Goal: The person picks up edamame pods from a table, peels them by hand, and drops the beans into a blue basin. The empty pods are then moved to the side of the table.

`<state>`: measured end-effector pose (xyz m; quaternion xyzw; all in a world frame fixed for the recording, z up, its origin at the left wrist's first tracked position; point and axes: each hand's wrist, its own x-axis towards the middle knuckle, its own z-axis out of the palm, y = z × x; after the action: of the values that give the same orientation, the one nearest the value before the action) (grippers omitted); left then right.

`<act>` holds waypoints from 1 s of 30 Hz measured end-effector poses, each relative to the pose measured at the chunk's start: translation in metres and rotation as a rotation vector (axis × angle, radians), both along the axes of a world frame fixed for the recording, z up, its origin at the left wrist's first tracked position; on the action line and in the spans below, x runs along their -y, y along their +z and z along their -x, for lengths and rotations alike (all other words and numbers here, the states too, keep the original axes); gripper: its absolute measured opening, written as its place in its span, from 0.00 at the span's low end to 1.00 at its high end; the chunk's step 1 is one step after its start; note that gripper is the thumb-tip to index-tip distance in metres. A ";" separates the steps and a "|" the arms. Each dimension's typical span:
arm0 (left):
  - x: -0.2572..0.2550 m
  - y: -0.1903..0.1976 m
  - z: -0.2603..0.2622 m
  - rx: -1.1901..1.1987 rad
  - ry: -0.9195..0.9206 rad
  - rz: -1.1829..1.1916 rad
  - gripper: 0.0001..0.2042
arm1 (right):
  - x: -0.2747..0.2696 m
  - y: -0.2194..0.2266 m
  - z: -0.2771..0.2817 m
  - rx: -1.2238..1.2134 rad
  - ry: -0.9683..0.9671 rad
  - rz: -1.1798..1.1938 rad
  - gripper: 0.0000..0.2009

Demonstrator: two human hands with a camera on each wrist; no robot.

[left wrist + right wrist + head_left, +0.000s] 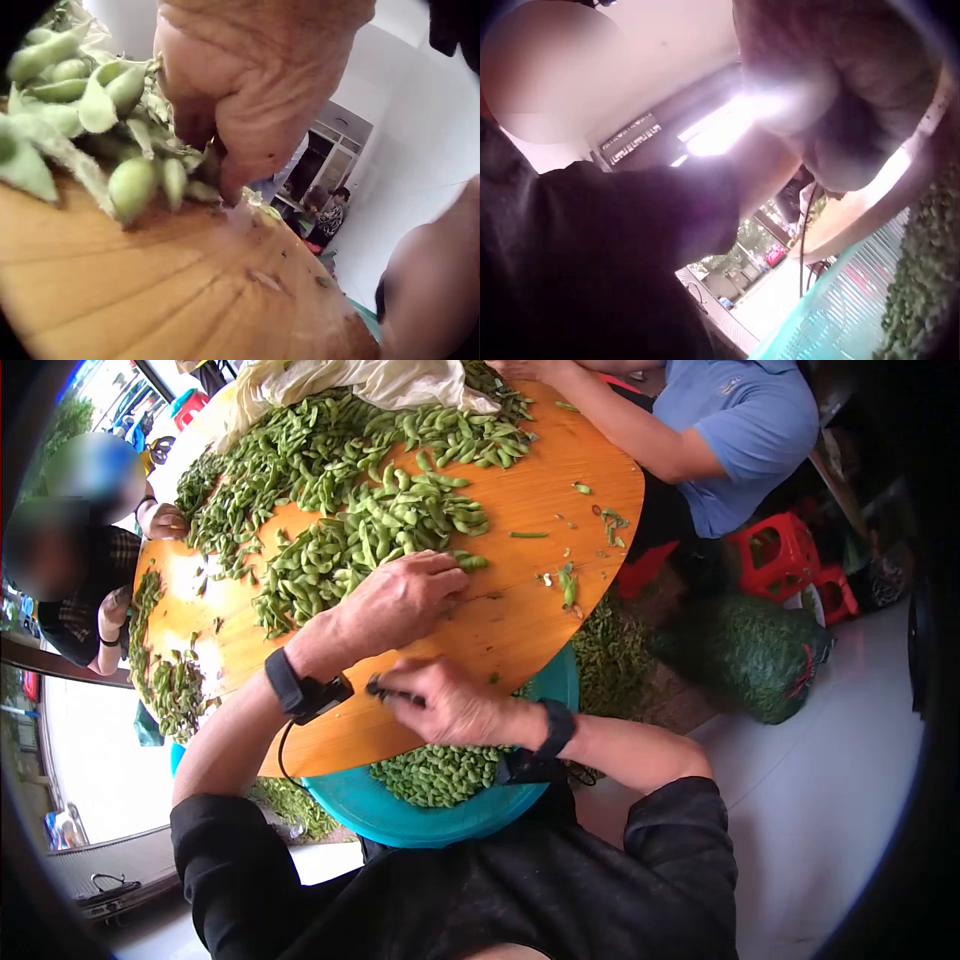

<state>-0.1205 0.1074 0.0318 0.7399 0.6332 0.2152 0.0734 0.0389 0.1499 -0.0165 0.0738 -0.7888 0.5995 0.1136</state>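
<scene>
Green edamame pods (375,535) lie heaped on the round wooden table (540,575). My left hand (395,600) is at the near right edge of the heap, its fingers bent down among the pods; the left wrist view shows its fingertips close over the tabletop beside fuzzy pods (135,187). What those fingers hold is hidden, so I cannot tell their grip. Nearer my body, my right hand (460,705) pinches a small dark object (378,686) at its fingertips. Below it a teal basin (350,805) holds shelled green beans (430,775).
Opposite sits a person in a blue shirt (745,440), and other people are at the left edge. A pale cloth (400,382) covers the far pods. Red stools (775,555) and a full green net sack (750,655) stand at the right. Plant scraps (568,585) dot the table.
</scene>
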 end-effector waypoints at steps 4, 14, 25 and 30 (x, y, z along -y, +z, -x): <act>0.027 0.008 0.011 0.091 0.089 -0.049 0.12 | -0.056 0.012 -0.003 0.033 -0.247 -0.164 0.09; 0.059 0.027 0.005 0.432 0.449 -0.304 0.08 | -0.048 0.045 -0.034 0.182 -0.120 0.032 0.08; 0.126 0.022 -0.037 1.315 0.484 -0.086 0.07 | -0.090 0.039 -0.026 0.263 -0.623 0.125 0.11; 0.112 -0.006 -0.062 1.581 0.467 -0.189 0.05 | -0.030 0.057 -0.028 0.317 -0.275 0.108 0.11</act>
<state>-0.0589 -0.0045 0.0257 0.2229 0.5115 0.7336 0.3879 0.0670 0.1797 0.0402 -0.1359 -0.7663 0.6237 0.0728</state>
